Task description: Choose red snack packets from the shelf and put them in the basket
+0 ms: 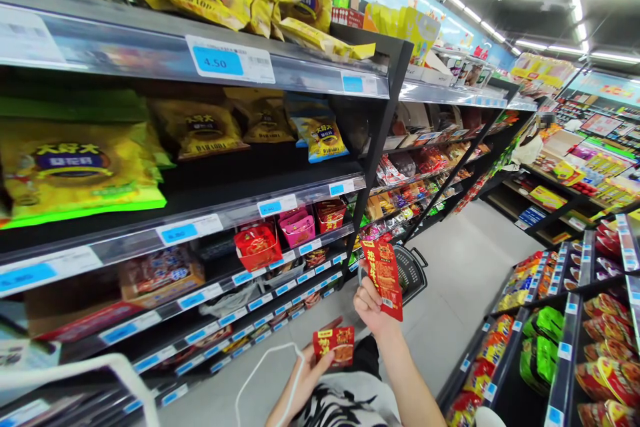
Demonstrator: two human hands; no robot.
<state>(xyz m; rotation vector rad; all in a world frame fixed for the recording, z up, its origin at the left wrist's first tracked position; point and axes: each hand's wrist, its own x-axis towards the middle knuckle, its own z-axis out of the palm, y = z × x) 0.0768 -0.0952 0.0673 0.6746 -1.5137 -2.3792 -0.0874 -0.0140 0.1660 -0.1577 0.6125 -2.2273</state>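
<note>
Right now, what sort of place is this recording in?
A supermarket snack aisle: long shelves stacked with yellow snack bags, blue price tags on the shelf edges, and a shopping basket on the floor.

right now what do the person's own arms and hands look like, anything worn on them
Both forearms are bare, with no sleeves in view. The left hand and right hand wear no gloves, and no rings or watch can be made out. A thin white cable loops near the left hand. The top below has a black-and-white zebra-like print.
</note>
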